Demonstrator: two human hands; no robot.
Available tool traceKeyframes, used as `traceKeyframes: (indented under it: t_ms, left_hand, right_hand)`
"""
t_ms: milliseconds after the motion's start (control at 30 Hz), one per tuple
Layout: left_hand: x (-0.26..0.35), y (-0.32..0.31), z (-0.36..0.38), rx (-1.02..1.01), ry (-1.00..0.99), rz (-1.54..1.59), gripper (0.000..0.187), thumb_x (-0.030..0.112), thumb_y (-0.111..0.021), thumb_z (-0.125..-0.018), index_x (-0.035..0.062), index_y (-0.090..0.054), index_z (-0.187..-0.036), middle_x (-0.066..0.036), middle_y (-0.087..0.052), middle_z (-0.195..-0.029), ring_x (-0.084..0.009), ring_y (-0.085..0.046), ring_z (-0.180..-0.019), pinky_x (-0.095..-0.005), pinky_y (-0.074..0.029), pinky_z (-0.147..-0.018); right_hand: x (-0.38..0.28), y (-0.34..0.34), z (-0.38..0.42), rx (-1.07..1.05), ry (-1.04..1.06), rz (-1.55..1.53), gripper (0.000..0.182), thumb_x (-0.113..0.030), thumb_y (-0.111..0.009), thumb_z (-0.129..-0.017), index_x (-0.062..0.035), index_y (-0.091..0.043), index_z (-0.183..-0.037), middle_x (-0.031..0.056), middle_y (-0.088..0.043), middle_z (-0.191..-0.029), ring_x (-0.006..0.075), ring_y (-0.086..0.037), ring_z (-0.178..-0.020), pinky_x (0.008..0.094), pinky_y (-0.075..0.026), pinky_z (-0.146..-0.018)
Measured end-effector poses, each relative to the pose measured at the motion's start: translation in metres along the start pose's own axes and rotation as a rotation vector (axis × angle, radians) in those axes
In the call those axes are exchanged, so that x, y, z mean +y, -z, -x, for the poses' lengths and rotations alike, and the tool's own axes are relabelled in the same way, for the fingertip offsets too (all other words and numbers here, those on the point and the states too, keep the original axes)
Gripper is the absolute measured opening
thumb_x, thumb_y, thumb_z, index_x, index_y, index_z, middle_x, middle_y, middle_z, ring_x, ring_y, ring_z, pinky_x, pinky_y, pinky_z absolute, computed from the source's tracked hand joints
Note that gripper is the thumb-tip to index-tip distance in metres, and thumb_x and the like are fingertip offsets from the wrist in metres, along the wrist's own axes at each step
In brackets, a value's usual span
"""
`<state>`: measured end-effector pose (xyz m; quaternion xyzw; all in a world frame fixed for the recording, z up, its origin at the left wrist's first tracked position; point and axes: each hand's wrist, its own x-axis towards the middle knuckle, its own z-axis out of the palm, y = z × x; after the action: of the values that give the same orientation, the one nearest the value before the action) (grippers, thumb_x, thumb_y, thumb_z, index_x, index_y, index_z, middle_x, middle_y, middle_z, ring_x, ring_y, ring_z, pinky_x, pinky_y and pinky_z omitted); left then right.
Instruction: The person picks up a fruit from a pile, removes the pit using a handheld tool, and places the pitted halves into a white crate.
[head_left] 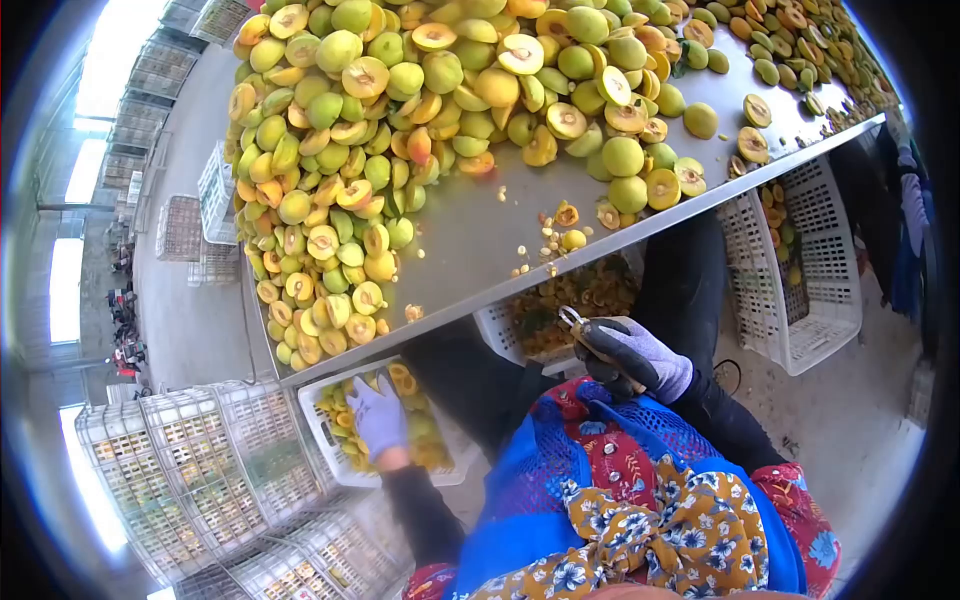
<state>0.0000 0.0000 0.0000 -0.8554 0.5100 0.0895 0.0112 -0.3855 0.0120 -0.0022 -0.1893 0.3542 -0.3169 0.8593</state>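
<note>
Two gloved hands work apart. The left hand [379, 415], fingers spread, is over fruit [430, 440] in the left crate [352, 478]; the right hand [640, 355] clasps a tool [573, 318] pointing far-left toward the tabletop [465, 245].

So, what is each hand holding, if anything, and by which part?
The right hand grips a metal-tipped tool by its handle; whether the left hand holds anything can't be told.

We look through a round, wide lens that bends the straight lines and darkens to black at the corners. Daylight blows out white in the openings at left, with a blue fringe along the rim. The desk [470, 230] shines softly; we find the left glove [380, 418] slightly blurred.
</note>
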Motion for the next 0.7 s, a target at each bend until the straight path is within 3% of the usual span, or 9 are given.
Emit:
traceKeyframes:
  t_ms: [67,200,333,367,433,500,533,600,700]
  left_hand:
    - [0.021,0.015,-0.012,0.134,0.022,-0.307,0.055,0.045,-0.046,-0.099,0.0055,-0.051,-0.137,-0.023,-0.057,-0.133,-0.0367,-0.054,-0.123,-0.0438,-0.044,-0.100]
    - [0.156,0.003,-0.087,0.140,-0.497,0.071,0.052,0.046,-0.046,-0.098,0.0002,-0.061,-0.117,-0.027,-0.065,-0.112,-0.0425,-0.060,-0.107,-0.0492,-0.045,-0.094]
    - [0.278,-0.063,-0.162,-0.021,-0.468,0.320,0.057,0.046,-0.052,-0.091,-0.0054,-0.060,-0.115,-0.033,-0.061,-0.116,-0.0448,-0.059,-0.110,-0.0496,-0.046,-0.093]
    - [0.293,-0.061,-0.165,-0.266,-0.398,0.344,0.053,0.040,-0.060,-0.087,-0.0065,-0.059,-0.112,-0.033,-0.060,-0.118,-0.0470,-0.060,-0.107,-0.0501,-0.048,-0.088]
    - [0.298,-0.092,-0.173,-0.132,-0.519,0.578,0.048,0.033,-0.073,-0.085,-0.0051,-0.056,-0.107,-0.013,-0.067,-0.079,-0.0212,-0.064,-0.058,-0.0338,-0.052,-0.054]
    - [0.290,-0.090,-0.156,-0.401,-0.504,0.954,0.043,0.026,-0.076,-0.082,-0.0019,-0.055,-0.108,-0.007,-0.063,-0.076,-0.0140,-0.060,-0.055,-0.0272,-0.048,-0.048]
    - [0.283,-0.080,-0.139,-0.537,-0.481,1.142,0.042,0.022,-0.077,-0.081,-0.0003,-0.055,-0.108,-0.004,-0.062,-0.075,-0.0104,-0.058,-0.054,-0.0239,-0.046,-0.045]
    - [0.266,-0.056,-0.103,-0.699,-0.394,1.130,0.032,0.020,-0.070,-0.087,0.0060,-0.056,-0.111,-0.002,-0.061,-0.079,-0.0080,-0.054,-0.052,-0.0194,-0.042,-0.044]
    - [0.239,-0.009,-0.038,-0.940,-0.270,1.283,0.034,0.016,-0.066,-0.089,0.0089,-0.054,-0.121,-0.004,-0.063,-0.092,-0.0074,-0.055,-0.058,-0.0184,-0.042,-0.046]
  right_hand:
    - [0.002,-0.005,-0.001,-0.002,0.013,0.019,0.034,-0.039,-0.052,-0.102,-0.0064,-0.056,-0.093,-0.0019,-0.049,-0.064,0.0047,-0.045,-0.052,0.0215,-0.035,-0.045]
    - [-0.001,0.007,-0.007,0.059,0.028,0.122,0.035,-0.039,-0.050,-0.103,-0.0061,-0.056,-0.093,-0.0011,-0.051,-0.061,0.0061,-0.047,-0.045,0.0204,-0.035,-0.040]
    - [-0.003,0.006,0.004,0.068,0.073,0.185,0.034,-0.040,-0.050,-0.103,-0.0077,-0.055,-0.092,-0.0030,-0.050,-0.065,0.0045,-0.046,-0.052,0.0206,-0.036,-0.045]
    - [-0.006,0.006,0.008,0.063,0.094,0.211,0.034,-0.040,-0.050,-0.103,-0.0086,-0.055,-0.091,-0.0040,-0.049,-0.067,0.0037,-0.045,-0.056,0.0207,-0.036,-0.048]
    - [-0.010,0.006,0.010,0.115,0.090,0.219,0.032,-0.038,-0.050,-0.103,-0.0081,-0.054,-0.094,-0.0046,-0.049,-0.069,0.0028,-0.044,-0.058,0.0210,-0.037,-0.048]
    - [-0.012,0.005,0.012,0.145,0.104,0.182,0.031,-0.037,-0.050,-0.103,-0.0081,-0.054,-0.096,-0.0054,-0.049,-0.069,0.0020,-0.044,-0.058,0.0208,-0.037,-0.049]
    - [-0.006,0.013,0.006,0.153,0.102,0.193,0.023,-0.029,-0.052,-0.102,-0.0065,-0.054,-0.098,-0.0006,-0.051,-0.070,0.0106,-0.049,-0.057,0.0272,-0.041,-0.051]
    - [0.001,0.021,-0.007,0.244,0.579,0.848,0.018,-0.023,-0.054,-0.100,-0.0051,-0.055,-0.100,0.0044,-0.052,-0.072,0.0204,-0.053,-0.059,0.0335,-0.043,-0.053]
    - [-0.002,0.014,-0.014,0.345,0.706,1.224,0.018,-0.018,-0.057,-0.095,-0.0030,-0.054,-0.106,0.0179,-0.056,-0.080,0.0391,-0.058,-0.070,0.0474,-0.046,-0.061]
